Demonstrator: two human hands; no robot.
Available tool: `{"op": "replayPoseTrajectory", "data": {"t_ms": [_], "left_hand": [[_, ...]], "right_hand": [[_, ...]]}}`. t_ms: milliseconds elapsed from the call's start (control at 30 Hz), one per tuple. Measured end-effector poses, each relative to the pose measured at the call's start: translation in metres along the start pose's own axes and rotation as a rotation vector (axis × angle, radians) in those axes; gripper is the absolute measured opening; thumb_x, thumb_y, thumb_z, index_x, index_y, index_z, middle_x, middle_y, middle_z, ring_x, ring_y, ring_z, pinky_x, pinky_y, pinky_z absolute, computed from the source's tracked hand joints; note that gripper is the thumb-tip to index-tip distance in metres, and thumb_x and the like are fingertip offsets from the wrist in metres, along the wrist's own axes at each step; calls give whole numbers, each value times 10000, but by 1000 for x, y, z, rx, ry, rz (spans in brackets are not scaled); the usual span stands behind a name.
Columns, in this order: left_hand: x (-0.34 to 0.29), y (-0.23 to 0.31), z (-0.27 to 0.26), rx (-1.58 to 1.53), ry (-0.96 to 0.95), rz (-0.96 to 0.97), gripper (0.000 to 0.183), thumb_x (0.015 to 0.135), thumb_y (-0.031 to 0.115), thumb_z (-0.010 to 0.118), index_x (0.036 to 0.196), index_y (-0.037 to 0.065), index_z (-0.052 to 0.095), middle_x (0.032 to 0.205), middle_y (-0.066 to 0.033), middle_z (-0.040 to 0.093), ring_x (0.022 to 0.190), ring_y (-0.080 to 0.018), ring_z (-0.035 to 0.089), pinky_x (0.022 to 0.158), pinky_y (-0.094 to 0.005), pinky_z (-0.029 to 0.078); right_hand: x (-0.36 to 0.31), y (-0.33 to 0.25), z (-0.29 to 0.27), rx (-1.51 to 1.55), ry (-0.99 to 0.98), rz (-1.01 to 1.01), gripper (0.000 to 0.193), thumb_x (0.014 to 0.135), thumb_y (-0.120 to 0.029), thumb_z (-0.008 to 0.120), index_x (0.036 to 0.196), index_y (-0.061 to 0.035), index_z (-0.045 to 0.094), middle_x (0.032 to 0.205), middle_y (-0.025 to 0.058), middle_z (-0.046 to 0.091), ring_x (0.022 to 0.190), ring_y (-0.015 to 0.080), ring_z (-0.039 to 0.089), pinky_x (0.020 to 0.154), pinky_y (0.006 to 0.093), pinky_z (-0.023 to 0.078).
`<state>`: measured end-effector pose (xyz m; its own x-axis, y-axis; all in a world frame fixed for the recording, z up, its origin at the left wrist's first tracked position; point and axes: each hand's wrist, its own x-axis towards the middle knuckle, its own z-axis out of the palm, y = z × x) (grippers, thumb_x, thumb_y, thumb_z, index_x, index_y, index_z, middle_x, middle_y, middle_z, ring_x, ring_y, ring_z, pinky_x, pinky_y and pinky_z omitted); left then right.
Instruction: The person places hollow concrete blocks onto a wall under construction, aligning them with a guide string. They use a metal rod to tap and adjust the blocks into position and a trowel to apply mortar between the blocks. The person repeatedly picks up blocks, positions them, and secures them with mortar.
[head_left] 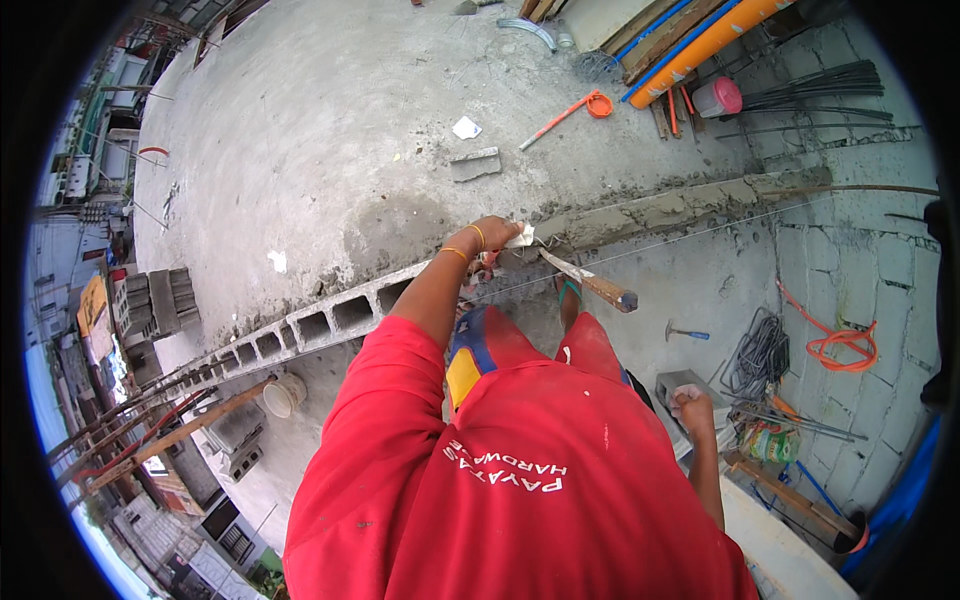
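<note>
My left hand, with yellow bands at the wrist, is closed at the top of a low hollow-block wall. A small white scrap sticks out from its fingers. Beside it a wooden stick slants out, with light wire or string near its upper end. Wet grey mortar covers the wall's top to the right. Low at my right side, my right hand is closed around something whitish and crumpled, above a grey block. What exactly it holds is too small to make out.
A taut line runs along the wall. A hammer, coiled grey cable and orange hose lie to the right. Beyond the wall lie a broken block and an orange pipe. A white bucket stands left.
</note>
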<state>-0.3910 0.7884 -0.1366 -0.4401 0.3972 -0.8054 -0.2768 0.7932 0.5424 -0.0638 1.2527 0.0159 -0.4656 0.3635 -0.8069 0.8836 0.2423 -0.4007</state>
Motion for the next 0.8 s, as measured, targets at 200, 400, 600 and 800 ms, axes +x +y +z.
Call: {"op": "replayPoseTrajectory", "data": {"t_ms": [200, 400, 600, 800], "left_hand": [[-23, -18, 18, -222, 98, 81, 564, 1029, 485, 461, 1112, -29, 678, 943, -159, 726, 786, -242, 723, 786, -365, 541], [-39, -15, 22, -276, 227, 127, 641, 1001, 545, 459, 922, -53, 674, 703, -130, 660, 678, -262, 656, 699, -385, 521], [-50, -14, 35, -48, 520, 211, 460, 969, 440, 574, 999, 0, 704, 854, -164, 702, 838, -316, 688, 799, -415, 527], [-77, -2, 40, 120, 566, 157, 237, 900, 317, 666, 996, 119, 754, 1018, -153, 708, 1051, -359, 633, 922, -440, 499]], "right_hand": [[5, 19, -4, -54, -4, 151, 111, 900, -126, 612, 919, -42, 682, 788, 37, 664, 703, 143, 632, 577, 303, 494], [43, -14, -3, -1, 2, -32, 124, 893, -127, 617, 933, -33, 687, 776, 47, 666, 680, 147, 621, 597, 296, 496], [60, -42, 0, -77, -25, -131, 144, 883, -131, 629, 943, -16, 692, 778, 57, 673, 673, 149, 618, 608, 303, 495], [76, -64, 14, -243, -93, -239, 157, 878, -145, 619, 956, -26, 685, 818, 68, 682, 679, 161, 627, 638, 307, 501]]}}
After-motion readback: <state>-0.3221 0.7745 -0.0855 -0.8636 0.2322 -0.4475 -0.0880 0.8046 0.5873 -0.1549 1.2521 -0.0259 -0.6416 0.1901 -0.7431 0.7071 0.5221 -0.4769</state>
